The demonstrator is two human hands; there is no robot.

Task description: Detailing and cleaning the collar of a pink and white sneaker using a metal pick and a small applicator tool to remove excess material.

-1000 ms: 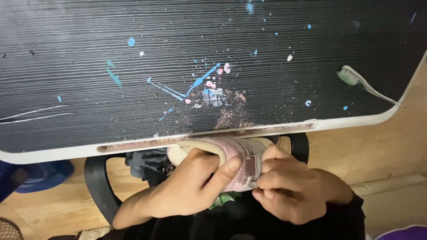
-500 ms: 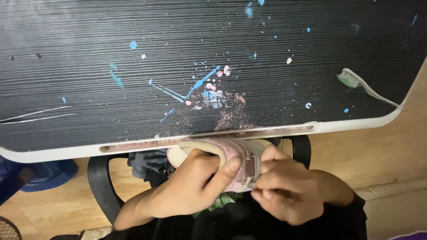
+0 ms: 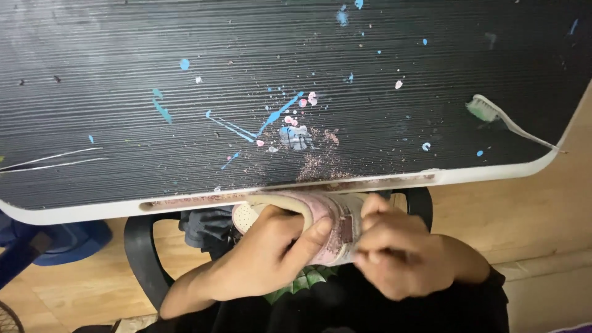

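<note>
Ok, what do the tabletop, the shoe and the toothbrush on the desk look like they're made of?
The tabletop looks like a dark ribbed laminate or plastic with a white edge: fine parallel grooves, matte, paint-spattered. The shoe, held by the left hand and right hand, seems to be pink and white synthetic leather, with punched holes at the toe. The toothbrush looks like pale plastic with greenish bristles.

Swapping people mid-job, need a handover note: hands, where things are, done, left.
Left hand: grips the pink-and-white shoe from the side, thumb across it, just below the table's edge.
Right hand: closed at the shoe's other end, pinching something too small to tell.
Toothbrush lies untouched at the table's right side.
Done: pinkish dust on the table near the edge suggests scraping.
Left: shoe looks grimy, so probably more cleaning.
</note>
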